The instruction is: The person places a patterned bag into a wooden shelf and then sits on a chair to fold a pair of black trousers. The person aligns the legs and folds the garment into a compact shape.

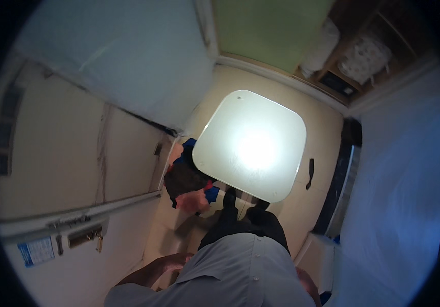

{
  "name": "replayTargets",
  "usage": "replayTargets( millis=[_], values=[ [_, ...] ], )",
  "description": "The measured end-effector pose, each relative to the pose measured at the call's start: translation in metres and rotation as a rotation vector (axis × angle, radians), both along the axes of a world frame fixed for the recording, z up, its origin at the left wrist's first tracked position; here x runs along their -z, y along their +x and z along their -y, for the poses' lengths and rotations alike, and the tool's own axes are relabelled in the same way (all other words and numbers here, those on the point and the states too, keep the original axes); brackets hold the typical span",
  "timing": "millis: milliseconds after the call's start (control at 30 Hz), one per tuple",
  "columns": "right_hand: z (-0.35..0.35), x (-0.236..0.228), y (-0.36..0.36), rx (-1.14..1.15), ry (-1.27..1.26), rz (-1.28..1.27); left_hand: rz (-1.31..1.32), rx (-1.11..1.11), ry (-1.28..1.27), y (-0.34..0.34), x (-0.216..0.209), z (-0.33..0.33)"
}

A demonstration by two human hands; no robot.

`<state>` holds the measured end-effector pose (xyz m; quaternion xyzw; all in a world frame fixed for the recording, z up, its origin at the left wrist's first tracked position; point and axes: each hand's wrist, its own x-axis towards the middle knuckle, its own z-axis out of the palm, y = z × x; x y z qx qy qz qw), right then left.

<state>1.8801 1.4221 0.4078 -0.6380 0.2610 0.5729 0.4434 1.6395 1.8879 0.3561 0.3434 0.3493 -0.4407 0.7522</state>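
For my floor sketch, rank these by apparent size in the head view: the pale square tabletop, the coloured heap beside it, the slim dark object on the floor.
Largest to smallest:
1. Pale square tabletop
2. Coloured heap
3. Slim dark object

Up top, a green panel (271, 33), and in the upper right a wooden shelf (355, 23) carries a pale bundle (366, 57)! Down lower left, a blue-and-white notice (36, 251) sits beside a brass-coloured fitting (96, 236).
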Motion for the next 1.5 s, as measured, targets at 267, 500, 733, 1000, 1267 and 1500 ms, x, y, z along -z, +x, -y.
replayTargets(
  millis=[267, 500, 733, 1000, 1267, 1500],
  values=[
    [0.008, 0.004, -0.018, 0.411, 0.09, -0.019, -0.041, 0.306, 0.016, 0.053, 0.015, -0.028],
    [0.073, 0.025, 0.006, 0.385, 0.168, -0.195, -0.199, 0.08, -0.073, 0.021, 0.029, 0.03],
    [0.082, 0.048, 0.061, 0.22, 0.26, -0.304, -0.323, 0.01, -0.015, 0.023, 0.023, 0.069],
    [0.076, 0.057, 0.084, 0.199, 0.272, -0.438, -0.356, -0.129, -0.014, 0.031, -0.025, 0.112],
    [0.071, 0.053, 0.06, 0.151, 0.198, -0.354, -0.329, -0.084, -0.031, 0.058, 0.006, 0.05],
    [0.051, 0.059, 0.048, 0.114, 0.076, -0.157, -0.225, -0.105, 0.229, 0.17, 0.027, 0.039]
  ],
)
